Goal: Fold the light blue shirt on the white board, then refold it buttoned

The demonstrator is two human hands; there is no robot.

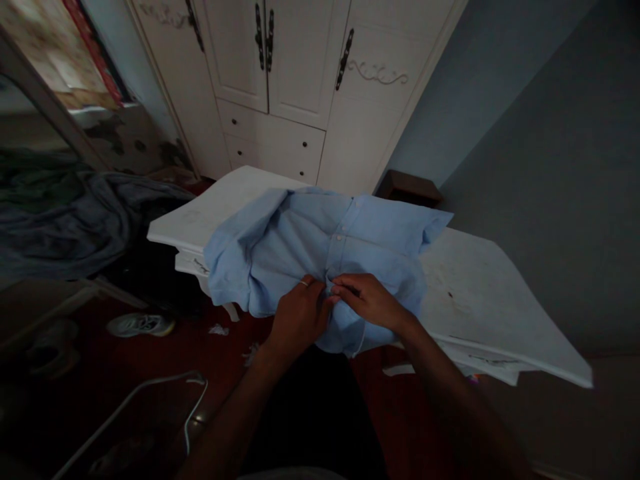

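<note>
A light blue button-up shirt (320, 247) lies spread and rumpled on a white table top (480, 293), its button placket running toward me. My left hand (299, 317), with a ring on one finger, is closed in a pinch on the shirt's front near the lower placket. My right hand (367, 300) meets it from the right, fingers pressed together on the same strip of fabric. The two hands touch at the fingertips, right at the near edge of the table. What sits between the fingertips is too small to make out.
A white wardrobe (295, 73) with dark handles stands behind the table. A dark blue blanket (75, 220) is heaped at left. A pale shoe (140, 325) and scraps lie on the red floor. A white wire frame (150, 400) crosses the lower left. Blue wall at right.
</note>
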